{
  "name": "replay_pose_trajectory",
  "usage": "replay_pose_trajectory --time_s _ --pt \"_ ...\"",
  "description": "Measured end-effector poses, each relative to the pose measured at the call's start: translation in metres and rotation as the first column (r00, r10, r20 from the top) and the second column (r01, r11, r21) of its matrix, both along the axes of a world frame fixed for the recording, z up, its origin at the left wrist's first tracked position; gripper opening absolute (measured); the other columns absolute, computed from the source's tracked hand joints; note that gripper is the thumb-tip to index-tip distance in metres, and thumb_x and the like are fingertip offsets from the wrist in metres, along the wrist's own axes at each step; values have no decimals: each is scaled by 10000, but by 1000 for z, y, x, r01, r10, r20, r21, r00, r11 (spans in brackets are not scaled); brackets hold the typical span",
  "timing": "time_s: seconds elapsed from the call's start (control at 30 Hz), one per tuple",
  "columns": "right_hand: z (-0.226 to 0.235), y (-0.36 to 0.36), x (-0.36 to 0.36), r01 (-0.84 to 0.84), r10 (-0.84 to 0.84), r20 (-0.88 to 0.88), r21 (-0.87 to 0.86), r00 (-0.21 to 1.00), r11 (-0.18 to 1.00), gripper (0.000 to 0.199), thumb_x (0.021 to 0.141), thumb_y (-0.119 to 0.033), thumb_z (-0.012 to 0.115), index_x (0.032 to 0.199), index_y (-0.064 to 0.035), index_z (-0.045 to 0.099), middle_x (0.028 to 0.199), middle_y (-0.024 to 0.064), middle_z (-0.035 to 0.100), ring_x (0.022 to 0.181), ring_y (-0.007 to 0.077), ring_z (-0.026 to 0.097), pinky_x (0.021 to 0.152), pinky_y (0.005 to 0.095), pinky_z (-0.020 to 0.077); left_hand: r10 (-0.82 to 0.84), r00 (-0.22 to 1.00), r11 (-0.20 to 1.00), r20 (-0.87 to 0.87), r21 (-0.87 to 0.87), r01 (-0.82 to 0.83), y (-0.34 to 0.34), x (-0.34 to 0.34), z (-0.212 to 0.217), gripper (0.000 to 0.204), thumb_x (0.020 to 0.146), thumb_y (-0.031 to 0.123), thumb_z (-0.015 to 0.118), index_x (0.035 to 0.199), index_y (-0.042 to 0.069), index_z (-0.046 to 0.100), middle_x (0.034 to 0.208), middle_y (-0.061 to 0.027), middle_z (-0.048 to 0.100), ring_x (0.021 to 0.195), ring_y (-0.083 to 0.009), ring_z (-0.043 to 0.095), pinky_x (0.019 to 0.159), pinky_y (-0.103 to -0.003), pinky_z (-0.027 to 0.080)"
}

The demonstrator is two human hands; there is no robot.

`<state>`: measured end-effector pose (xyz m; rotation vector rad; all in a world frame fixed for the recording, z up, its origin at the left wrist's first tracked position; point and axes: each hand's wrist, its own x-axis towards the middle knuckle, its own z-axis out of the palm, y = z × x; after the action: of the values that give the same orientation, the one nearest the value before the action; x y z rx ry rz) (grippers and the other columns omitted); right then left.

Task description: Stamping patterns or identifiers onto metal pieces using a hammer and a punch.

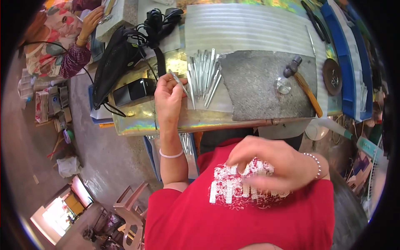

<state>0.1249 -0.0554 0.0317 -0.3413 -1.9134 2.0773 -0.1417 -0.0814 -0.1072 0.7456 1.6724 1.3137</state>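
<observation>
**Head view: left hand pinching a slim metal punch at the workbench**

The head camera looks down on a bench topped with shiny, iridescent sheet metal point(137, 125). The person's left hand point(168, 98), with a pale bangle at the wrist, is closed, with thumb and fingertips pinching a thin silver metal punch rod point(180, 84). The rod slants from the fingertips down and to the right, its lower end just beside a row of similar slender silver metal punches point(204, 75) lying side by side on a pale corrugated sheet point(250, 29). The right hand point(275, 164), wearing a beaded bracelet, is held near the person's red shirt point(187, 221), well apart from the bench; it is motion-blurred, the fingers curled loosely downward, and whether it holds anything cannot be told.

To the right of the punches lies a dark grey rough square slab point(258, 91). On it rest a small round clear glass piece point(283, 86) and a hammer with a dark metal head and a yellow wooden handle point(306, 85). A black bag with tangled black cables point(121, 58) lies at the bench's left end. At upper left, another person's hand point(91, 21) rests by a pale block.
</observation>
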Motion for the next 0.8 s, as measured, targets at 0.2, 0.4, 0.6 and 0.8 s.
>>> replay_pose_trajectory --time_s 0.2,0.4,0.6,0.8 --pt "-37 -6 26 205 -122 250 -341 960 918 228 840 42 527 1066 21 524 1000 83 587 897 116 568 782 254 463 -61 992 998 -107 3 62 13 -2 0 245 858 15 505 1095 -42 481 889 -96 661 713 -89 574 605 -200 445" --pt "-32 4 43 365 -344 305 -13 888 931 149 831 35 538 975 15 570 909 89 610 844 134 597 759 254 472 105 994 988 -22 114 -102 6 1 9 281 870 22 540 1139 -28 477 875 -83 623 767 -114 584 674 -212 462" --pt "-44 26 89 544 -904 55 782 424 303 224 761 26 590 980 1 548 945 148 582 857 287 590 745 354 475 84 994 973 64 211 -96 -13 24 55 319 893 15 519 1202 -41 463 916 -100 598 800 -155 585 734 -267 484" --pt "-74 34 113 133 -903 98 977 419 167 323 747 -113 558 1054 -16 526 978 126 547 932 273 537 800 381 429 -148 989 966 -15 213 148 -17 85 82 278 873 -29 544 1149 -39 505 908 -123 625 826 -184 619 780 -300 513"
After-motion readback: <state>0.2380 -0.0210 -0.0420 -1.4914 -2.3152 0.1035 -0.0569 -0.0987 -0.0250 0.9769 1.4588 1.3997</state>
